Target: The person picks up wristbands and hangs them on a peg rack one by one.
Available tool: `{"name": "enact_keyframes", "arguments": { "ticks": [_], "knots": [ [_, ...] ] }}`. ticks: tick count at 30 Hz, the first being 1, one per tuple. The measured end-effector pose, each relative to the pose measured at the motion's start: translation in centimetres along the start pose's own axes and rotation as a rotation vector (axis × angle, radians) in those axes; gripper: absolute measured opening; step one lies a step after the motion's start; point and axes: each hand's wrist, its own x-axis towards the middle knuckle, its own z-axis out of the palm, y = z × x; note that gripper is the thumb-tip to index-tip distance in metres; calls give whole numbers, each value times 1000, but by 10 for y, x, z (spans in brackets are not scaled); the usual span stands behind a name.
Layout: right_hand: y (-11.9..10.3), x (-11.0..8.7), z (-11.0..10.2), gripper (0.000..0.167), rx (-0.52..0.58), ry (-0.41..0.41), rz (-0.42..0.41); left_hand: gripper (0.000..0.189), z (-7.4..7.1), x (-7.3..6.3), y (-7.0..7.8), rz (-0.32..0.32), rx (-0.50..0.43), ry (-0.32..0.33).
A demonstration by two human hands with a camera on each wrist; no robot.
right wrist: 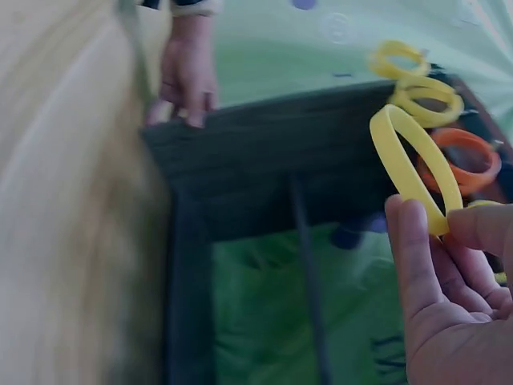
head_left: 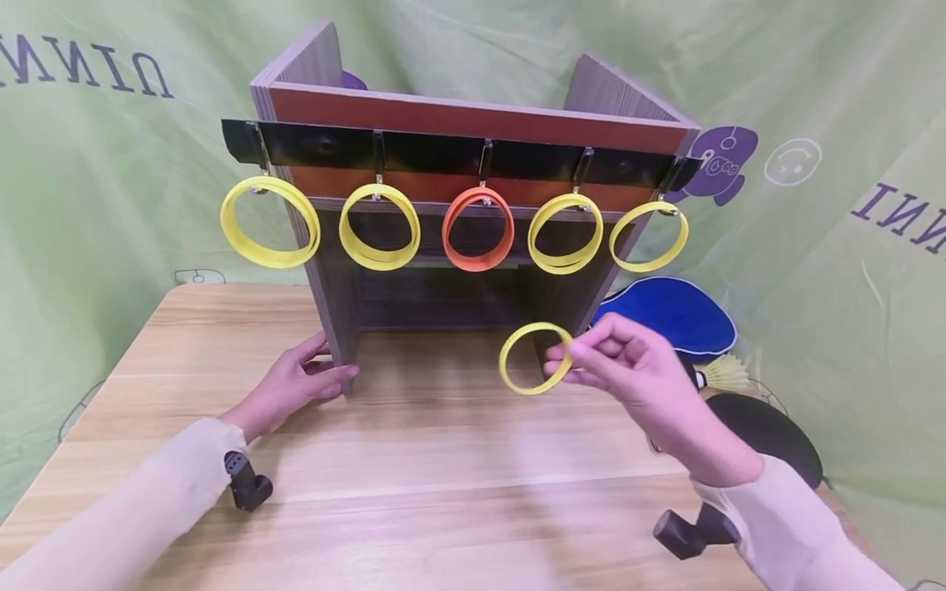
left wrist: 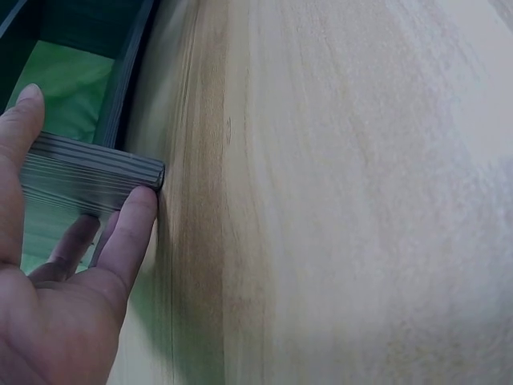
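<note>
Near the middle of the head view, my right hand [head_left: 628, 365] pinches a thin yellow ring [head_left: 505, 357] between thumb and fingers, below the hanging rings. The right wrist view shows this ring [right wrist: 397, 160] held up by its lower edge. My left hand [head_left: 291, 384] grips the front lower edge of the left side panel [head_left: 325, 287] of a grey wooden shelf unit. Thumb and fingers lie on opposite faces of that panel [left wrist: 96, 164]. Along the unit's front, a black strip [head_left: 436, 153] carries hooks with several yellow rings [head_left: 231, 231] and one orange ring [head_left: 477, 264] hanging.
The unit stands on a wooden table [head_left: 414, 501]. To its right lie a blue racket-shaped cover [head_left: 665, 308], a shuttlecock [head_left: 727, 373] and a dark round object [head_left: 772, 435]. A green printed curtain [head_left: 111, 180] surrounds the table.
</note>
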Motion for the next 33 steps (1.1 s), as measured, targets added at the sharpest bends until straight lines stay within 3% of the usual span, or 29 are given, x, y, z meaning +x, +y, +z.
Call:
{"name": "enact_keyframes", "arguments": {
  "ticks": [9,13,21,33],
  "knots": [
    [-34,-3,-33,11,272,206,-264,81,0,3,-2,7,-16,-2],
    [-40,3,-44,9,396,275,-336,80,0,5,-1,10,-16,-2],
    [-41,16,-52,8,502,404,-414,80,-3,1,0,5,-5,-4],
    [-32,22,-56,8,475,385,-389,80,-3,2,0,-4,-8,-2]
  ]
}}
